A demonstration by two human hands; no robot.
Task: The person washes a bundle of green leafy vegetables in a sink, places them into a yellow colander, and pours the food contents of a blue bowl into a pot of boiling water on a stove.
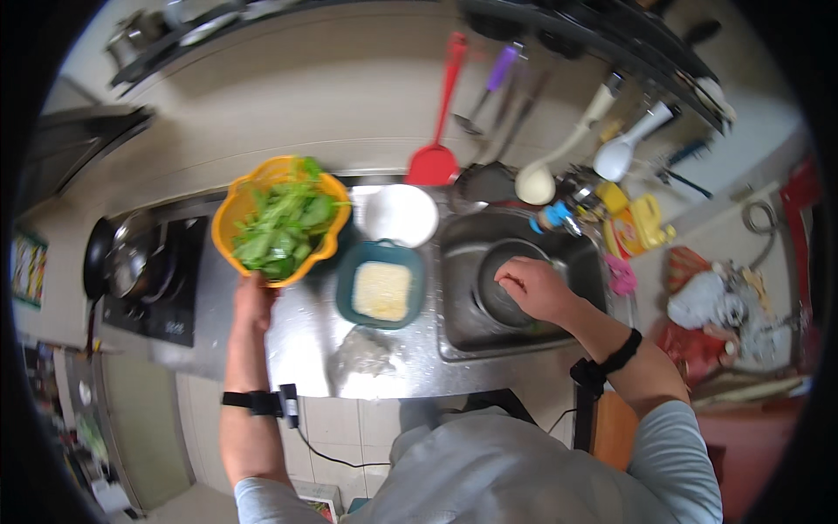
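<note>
My left hand (255,302) grips the near rim of a yellow plastic basket (222,226) heaped with leafy green vegetables (285,223). The basket is at the left of the steel counter. Over the sink (455,340) my right hand (533,288) has its fingers curled in, and nothing shows between them. Below it, a round metal pot (488,311) sits in the basin, partly hidden by the hand. Between my hands stands a teal plastic container (344,288) with pale food (382,290) in it, beside a white round plate (401,215).
A crumpled clear plastic bag (364,354) lies near the counter's front edge. To the left is a black cooktop (186,281) with a lidded pan (134,262). A red spatula (433,164) and ladles hang behind; a yellow detergent bottle (638,226) stands right of the sink.
</note>
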